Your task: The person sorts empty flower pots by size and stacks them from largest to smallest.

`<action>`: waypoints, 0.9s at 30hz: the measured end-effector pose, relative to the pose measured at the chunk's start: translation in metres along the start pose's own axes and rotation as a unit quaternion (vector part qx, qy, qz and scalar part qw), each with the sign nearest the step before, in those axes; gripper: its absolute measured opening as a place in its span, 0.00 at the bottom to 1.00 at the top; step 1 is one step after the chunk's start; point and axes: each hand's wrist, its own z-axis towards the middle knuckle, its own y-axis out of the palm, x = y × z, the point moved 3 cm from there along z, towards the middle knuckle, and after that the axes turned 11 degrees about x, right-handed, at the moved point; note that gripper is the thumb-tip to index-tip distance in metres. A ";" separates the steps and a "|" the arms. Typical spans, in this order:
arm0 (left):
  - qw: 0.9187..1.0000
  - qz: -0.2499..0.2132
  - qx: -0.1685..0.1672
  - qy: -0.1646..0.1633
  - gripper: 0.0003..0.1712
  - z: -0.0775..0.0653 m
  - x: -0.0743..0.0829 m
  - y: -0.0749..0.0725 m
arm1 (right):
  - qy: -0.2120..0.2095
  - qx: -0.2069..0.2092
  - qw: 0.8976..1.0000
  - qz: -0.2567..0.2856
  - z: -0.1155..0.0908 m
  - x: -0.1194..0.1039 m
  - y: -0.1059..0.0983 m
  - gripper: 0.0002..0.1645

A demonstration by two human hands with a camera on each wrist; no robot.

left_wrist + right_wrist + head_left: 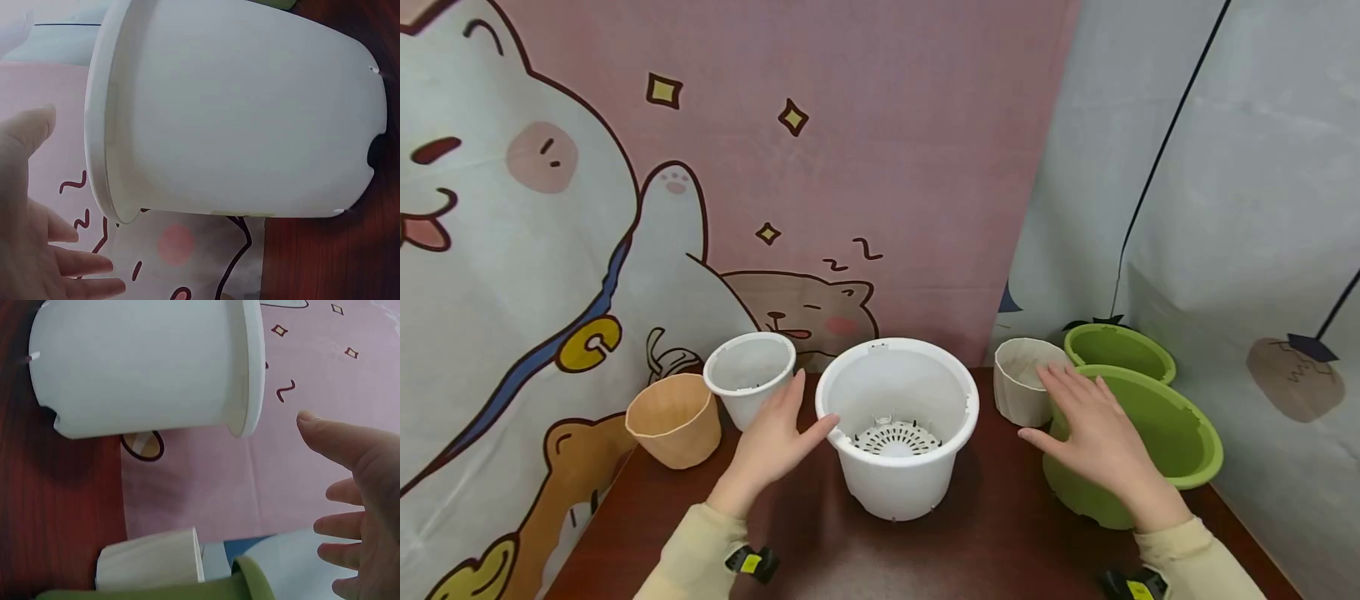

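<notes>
The left hand and the right hand are well apart, fingers extended and holding nothing, with the large white pot upright on the tabletop between them. If the right hand dips, it could knock the front green pot below it and jolt the cream pot beside; a one-sided push from the left hand could slide or tip the large white pot.

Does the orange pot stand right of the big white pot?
No, the head view shows the orange pot leftmost, with the small white pot between it and the big white pot.
</notes>
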 end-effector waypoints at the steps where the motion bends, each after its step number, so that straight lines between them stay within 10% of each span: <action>1: 1.000 -0.009 -0.003 -0.009 0.57 0.001 0.000 0.001 | 0.003 0.001 1.000 -0.001 -0.001 0.003 -0.001 0.52; 20: 0.992 -0.092 -0.027 -0.086 0.45 0.022 0.006 0.006 | 0.069 0.026 0.997 -0.010 -0.021 0.061 -0.033 0.50; 27: 0.973 -0.163 -0.057 -0.155 0.42 0.024 0.002 0.011 | 0.119 -0.005 0.993 -0.014 -0.026 0.081 -0.039 0.52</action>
